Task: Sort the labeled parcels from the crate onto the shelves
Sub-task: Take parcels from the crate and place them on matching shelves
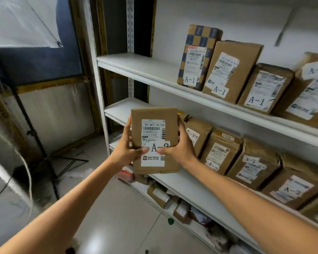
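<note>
I hold a brown cardboard parcel [154,114] upright in front of the white shelving, its white shipping label and an "A-2" sticker facing me. My left hand [127,147] grips its left edge with the thumb across the front. My right hand [180,149] grips the right edge, its thumb over the sticker. The upper shelf [141,66] carries several parcels marked A-1 [226,70]. On the middle shelf [189,187] stand several parcels marked A-2 [220,151], just right of the held parcel. The crate is out of view.
The lowest shelf holds small loose parcels [160,195] and packets. A black light stand [37,142] with a cable stands on the tiled floor [121,213] at the left. A white softbox [22,21] hangs at the top left.
</note>
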